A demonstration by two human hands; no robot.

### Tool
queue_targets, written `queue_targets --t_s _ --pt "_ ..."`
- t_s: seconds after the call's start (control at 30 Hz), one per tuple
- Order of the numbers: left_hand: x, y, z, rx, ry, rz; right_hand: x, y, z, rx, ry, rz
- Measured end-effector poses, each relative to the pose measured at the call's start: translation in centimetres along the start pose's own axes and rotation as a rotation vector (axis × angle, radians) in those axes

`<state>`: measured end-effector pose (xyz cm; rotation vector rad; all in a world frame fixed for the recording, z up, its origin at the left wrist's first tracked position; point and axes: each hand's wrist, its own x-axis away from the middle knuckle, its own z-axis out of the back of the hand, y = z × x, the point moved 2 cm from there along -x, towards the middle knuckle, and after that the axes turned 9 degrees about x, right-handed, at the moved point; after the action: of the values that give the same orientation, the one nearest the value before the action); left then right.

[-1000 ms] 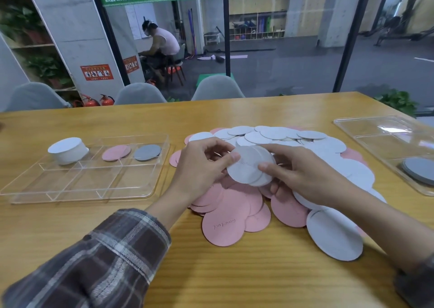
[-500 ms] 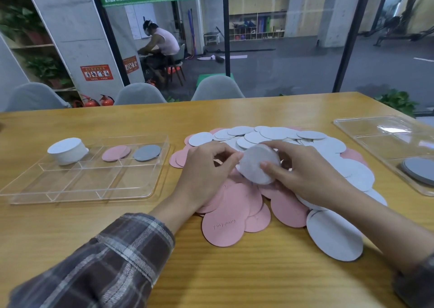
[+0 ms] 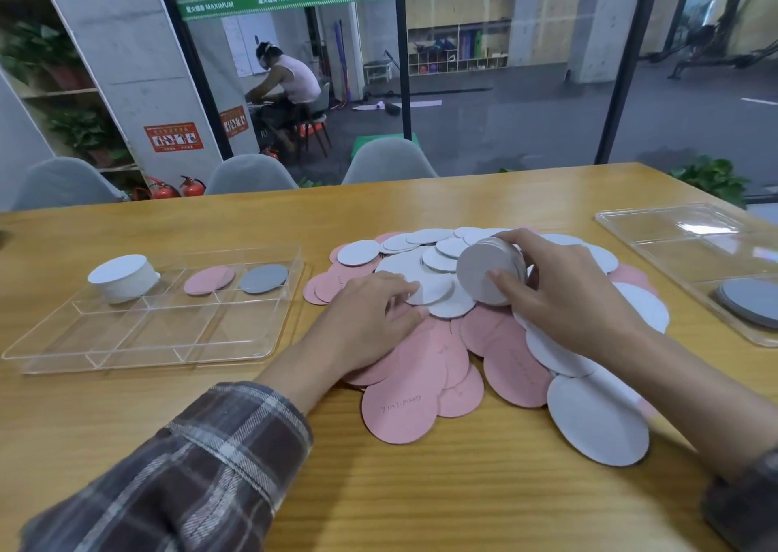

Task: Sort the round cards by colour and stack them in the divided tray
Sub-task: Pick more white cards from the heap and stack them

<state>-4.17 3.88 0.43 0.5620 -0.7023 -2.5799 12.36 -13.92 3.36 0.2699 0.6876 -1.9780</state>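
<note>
A heap of round white and pink cards lies on the wooden table in front of me. My right hand grips a small stack of white cards, tilted on edge above the heap. My left hand rests flat on the heap, its fingertips on a white card. The clear divided tray stands at the left. Its back row holds a thick white stack, a pink card and a grey card, each in its own compartment.
A second clear tray with a grey stack sits at the right table edge. Grey chairs stand behind the table's far edge, in front of a glass wall. Beyond it a person sits at a desk.
My hands have parted. The right hand has drawn the white stack up and to the right and tipped it on edge. The left hand has let go and dropped onto the heap.
</note>
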Motion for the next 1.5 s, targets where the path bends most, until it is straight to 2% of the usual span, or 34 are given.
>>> queue_targets --t_s 0.2,0.53,0.7,0.83,1.03,1.23,1.3,1.4,1.5 --pt "0.6 0.6 0.2 0.064 0.052 -0.03 -0.1 0.2 -0.2 -0.02 -0.015 -0.016" --pt "0.3 1.4 1.6 0.708 0.16 0.067 -0.1 0.2 -0.1 -0.083 -0.019 -0.044" --pt "0.4 1.6 1.7 0.807 0.157 0.136 0.0 0.3 0.0 -0.125 -0.018 -0.052" --pt "0.7 2.0 0.7 0.882 0.192 0.156 -0.1 -0.4 0.0 -0.234 -0.108 0.037" --pt "0.9 2.6 -0.1 0.843 0.283 0.088 0.3 -1.2 -0.3 -0.425 -0.203 0.069" --pt "0.9 3.0 -0.4 0.8 0.292 0.038 0.3 -0.8 -0.6 -0.323 -0.183 0.085" --pt "0.8 2.8 -0.5 0.71 0.289 0.003 0.1 -0.5 -0.4 -0.25 -0.16 0.089" --pt "0.4 2.2 -1.1 0.445 0.296 -0.062 -0.3 0.3 -0.1 -0.177 -0.132 0.074" --pt "0.0 1.7 -1.9 0.264 0.226 -0.073 -0.5 1.4 0.3 -0.142 -0.133 0.066"
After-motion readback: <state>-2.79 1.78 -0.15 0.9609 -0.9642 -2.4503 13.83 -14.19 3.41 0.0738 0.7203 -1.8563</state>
